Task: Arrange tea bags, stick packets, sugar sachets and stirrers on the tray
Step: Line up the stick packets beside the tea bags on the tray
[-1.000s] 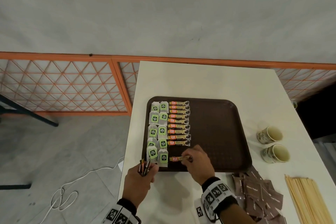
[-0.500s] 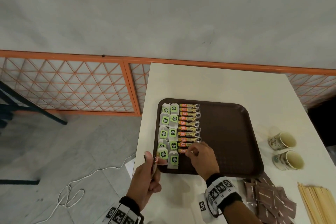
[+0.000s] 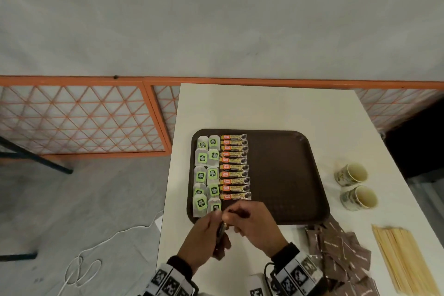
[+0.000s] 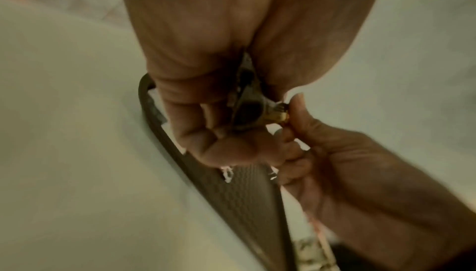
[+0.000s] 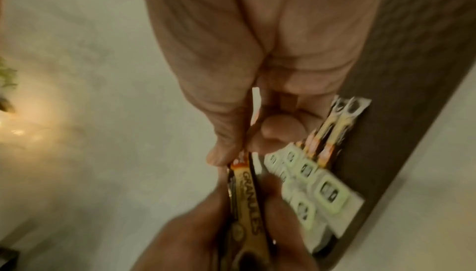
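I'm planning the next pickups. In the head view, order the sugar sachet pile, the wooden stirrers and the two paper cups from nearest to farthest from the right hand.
From the right hand:
1. sugar sachet pile, just to its right on the table, below the tray's near right corner.
2. and 3. wooden stirrers, at the table's right edge, and paper cups, right of the tray: too close to call.

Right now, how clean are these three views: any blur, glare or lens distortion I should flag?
Head view: dim but sharp, the orange rail bowed by the wide lens. Left wrist view: smeared, the tray edge soft. Right wrist view: warm glare at the left edge, tea bags blurred, though the stick packet pinched by the right hand reads "GRANULES".
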### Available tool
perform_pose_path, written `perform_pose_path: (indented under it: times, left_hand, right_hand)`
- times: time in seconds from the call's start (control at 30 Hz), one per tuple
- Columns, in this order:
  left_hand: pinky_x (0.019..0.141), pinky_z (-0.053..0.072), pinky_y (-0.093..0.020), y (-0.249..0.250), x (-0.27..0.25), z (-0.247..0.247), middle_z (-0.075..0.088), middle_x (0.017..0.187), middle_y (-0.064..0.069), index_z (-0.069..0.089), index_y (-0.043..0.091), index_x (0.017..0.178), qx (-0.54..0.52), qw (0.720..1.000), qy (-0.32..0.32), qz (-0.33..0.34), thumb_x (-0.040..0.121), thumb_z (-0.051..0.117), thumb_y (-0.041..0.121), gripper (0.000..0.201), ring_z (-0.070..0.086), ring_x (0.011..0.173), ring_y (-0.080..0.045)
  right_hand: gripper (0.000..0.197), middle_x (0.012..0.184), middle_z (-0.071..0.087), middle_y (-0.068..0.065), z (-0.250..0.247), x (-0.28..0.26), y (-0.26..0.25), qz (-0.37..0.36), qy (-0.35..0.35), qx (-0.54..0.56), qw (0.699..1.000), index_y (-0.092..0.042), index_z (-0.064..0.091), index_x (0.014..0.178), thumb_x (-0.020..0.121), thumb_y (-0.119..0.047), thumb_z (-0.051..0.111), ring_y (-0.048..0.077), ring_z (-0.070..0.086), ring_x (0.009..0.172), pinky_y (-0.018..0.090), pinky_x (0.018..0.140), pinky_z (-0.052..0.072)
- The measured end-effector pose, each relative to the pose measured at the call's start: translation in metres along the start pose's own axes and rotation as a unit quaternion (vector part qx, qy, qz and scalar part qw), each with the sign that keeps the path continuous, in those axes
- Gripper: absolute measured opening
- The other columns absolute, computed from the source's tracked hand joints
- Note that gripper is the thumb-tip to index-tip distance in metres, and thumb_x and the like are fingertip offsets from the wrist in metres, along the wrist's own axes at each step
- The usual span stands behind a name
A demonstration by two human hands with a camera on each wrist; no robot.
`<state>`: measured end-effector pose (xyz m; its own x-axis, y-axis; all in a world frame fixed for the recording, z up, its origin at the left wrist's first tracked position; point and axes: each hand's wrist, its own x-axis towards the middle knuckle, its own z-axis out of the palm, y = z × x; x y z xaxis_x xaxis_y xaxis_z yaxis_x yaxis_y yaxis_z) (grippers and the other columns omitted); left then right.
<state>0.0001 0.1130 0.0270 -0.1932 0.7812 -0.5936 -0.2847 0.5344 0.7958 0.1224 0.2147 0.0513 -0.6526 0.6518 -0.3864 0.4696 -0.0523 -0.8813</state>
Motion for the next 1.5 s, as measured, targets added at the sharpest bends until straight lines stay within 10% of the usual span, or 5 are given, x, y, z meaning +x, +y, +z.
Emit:
perform_pose_path:
  times: [0.4, 0.57, 0.83, 1.3, 1.5]
  left_hand:
    - [0.066, 0.047, -0.017, -0.007, 0.013, 0.012, 0.067, 0.074, 0.01, 0.067, 0.028, 0.08, 0.268, 0.957, -0.042, 0.101, 0.081, 0.072, 0.041, 0.013, 0.058, 0.066, -0.004]
    - [0.045, 0.033, -0.022, -0.01, 0.016, 0.016, 0.061, 0.062, -0.001, 0.065, 0.011, 0.074, -0.03, 0.991, 0.129, 0.004, 0.086, 0.073, 0.023, 0.018, 0.038, 0.046, -0.009]
    - [0.039, 0.024, -0.021, -0.022, 0.017, 0.02, 0.065, 0.078, -0.014, 0.064, 0.008, 0.085, -0.304, 0.937, 0.129, -0.117, 0.085, 0.073, 0.024, 0.018, 0.026, 0.035, -0.008]
    - [0.039, 0.026, -0.022, -0.041, 0.001, -0.024, 0.063, 0.067, -0.008, 0.064, 0.0, 0.102, -0.211, 0.95, 0.171, -0.156, 0.095, 0.058, 0.04, 0.042, 0.029, 0.038, -0.009]
    - [0.045, 0.023, -0.023, -0.037, -0.005, -0.023, 0.057, 0.063, -0.006, 0.064, 0.0, 0.104, -0.215, 0.951, 0.167, -0.147, 0.095, 0.053, 0.049, 0.052, 0.027, 0.042, -0.01]
  right_hand:
    - [0.009, 0.07, 0.068, -0.001, -0.026, -0.005, 0.019, 0.018, -0.018, -0.03, 0.999, -0.016, 0.074, 0.088, 0.091, -0.018, 0.066, 0.003, 0.058, 0.055, 0.016, 0.053, 0.046]
    - [0.011, 0.082, 0.074, 0.003, -0.018, -0.005, 0.032, 0.044, -0.035, -0.04, 0.998, -0.017, 0.071, 0.096, 0.092, -0.024, 0.065, 0.005, 0.064, 0.066, 0.016, 0.06, 0.05]
    - [0.006, 0.072, 0.07, 0.004, -0.012, 0.001, 0.048, 0.076, 0.0, 0.023, 0.997, -0.015, 0.073, 0.094, 0.088, -0.015, 0.071, 0.009, 0.061, 0.062, 0.019, 0.06, 0.05]
    - [0.02, 0.09, 0.063, -0.007, -0.041, 0.048, 0.085, 0.112, 0.138, -0.213, 0.961, -0.027, 0.06, 0.091, 0.081, -0.03, 0.078, 0.007, 0.061, 0.079, 0.019, 0.066, 0.048]
    - [0.011, 0.109, 0.052, -0.01, -0.009, 0.05, 0.081, -0.025, 0.016, -0.353, 0.935, -0.024, 0.065, 0.099, 0.089, -0.025, 0.067, 0.011, 0.053, 0.102, 0.031, 0.087, 0.051]
